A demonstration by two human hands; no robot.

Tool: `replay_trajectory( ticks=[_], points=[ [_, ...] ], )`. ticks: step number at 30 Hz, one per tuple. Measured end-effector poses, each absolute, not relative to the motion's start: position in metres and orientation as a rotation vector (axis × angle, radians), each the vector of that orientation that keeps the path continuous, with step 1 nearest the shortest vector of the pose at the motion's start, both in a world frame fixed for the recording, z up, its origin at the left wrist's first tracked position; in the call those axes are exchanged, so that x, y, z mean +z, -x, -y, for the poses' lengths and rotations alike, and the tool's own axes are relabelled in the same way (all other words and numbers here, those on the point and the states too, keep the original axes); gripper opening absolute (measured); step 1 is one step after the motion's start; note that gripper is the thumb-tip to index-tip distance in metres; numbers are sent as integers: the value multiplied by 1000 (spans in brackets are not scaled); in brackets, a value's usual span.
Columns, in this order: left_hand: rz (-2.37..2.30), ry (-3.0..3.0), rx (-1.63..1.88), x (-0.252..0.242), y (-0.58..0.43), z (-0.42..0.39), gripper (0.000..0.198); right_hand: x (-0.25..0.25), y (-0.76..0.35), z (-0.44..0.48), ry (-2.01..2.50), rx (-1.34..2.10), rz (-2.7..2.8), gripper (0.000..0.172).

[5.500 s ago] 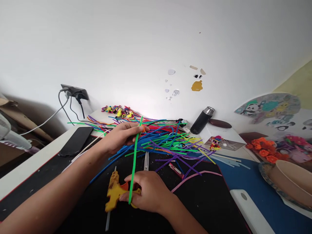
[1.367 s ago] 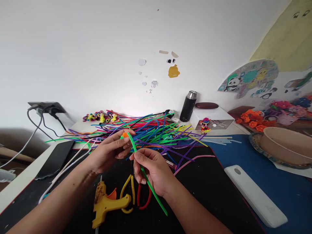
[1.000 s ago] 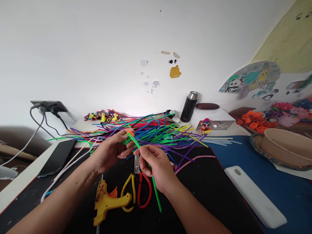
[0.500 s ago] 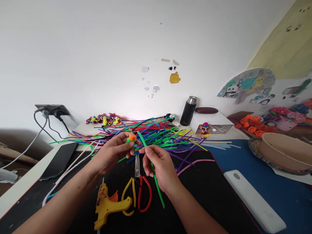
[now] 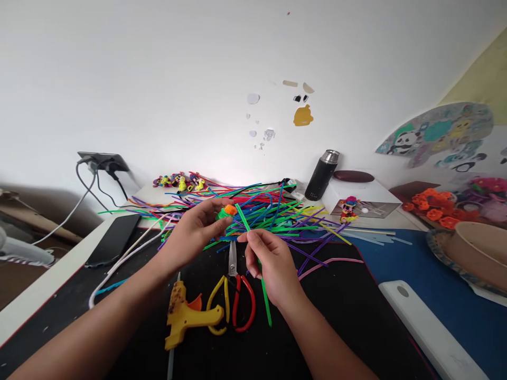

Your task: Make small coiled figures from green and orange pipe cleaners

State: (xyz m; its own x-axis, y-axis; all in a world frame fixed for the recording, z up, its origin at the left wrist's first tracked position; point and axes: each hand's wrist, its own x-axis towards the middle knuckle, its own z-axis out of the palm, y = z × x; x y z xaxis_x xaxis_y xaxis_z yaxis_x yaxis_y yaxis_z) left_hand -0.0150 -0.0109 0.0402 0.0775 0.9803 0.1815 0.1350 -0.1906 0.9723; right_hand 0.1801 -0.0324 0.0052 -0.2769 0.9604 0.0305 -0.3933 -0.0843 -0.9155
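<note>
Between the fingers and thumb of my left hand (image 5: pixel 198 227) is a small orange and green pipe-cleaner piece (image 5: pixel 226 212). My right hand (image 5: pixel 271 264) pinches a green pipe cleaner (image 5: pixel 266 301), whose upper end reaches up beside the orange part while the rest hangs below my palm. I cannot tell whether that end touches the piece. Below my hands, scissors (image 5: pixel 233 258) with one red and one yellow handle lie on the black mat. Left of them is a yellow glue gun (image 5: pixel 194 316). Behind my hands spreads a heap of coloured pipe cleaners (image 5: pixel 273 211).
A black phone (image 5: pixel 113 240) and white cord lie at the left. A black thermos (image 5: pixel 322 175) stands at the back by a white box (image 5: pixel 368 198), with a small figure (image 5: pixel 348 209) in front. At the right are a long white case (image 5: pixel 428 330) and a round basin (image 5: pixel 481 243).
The view has shifted left, so everything sits further right. The green pipe cleaner's upper end stays close to the orange and green piece. Both hands keep their hold.
</note>
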Motion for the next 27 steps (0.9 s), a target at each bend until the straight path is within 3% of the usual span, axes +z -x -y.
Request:
replay_trajectory(
  ticks=[13, 27],
  points=[
    [-890, -869, 1196, 42, 12, 7, 43, 10, -186, 27, 830, 1464, 1155, 48],
    [-826, -893, 1169, 46, 14, 10, 32, -1, -185, 30, 905, 1339, 1349, 51]
  ],
)
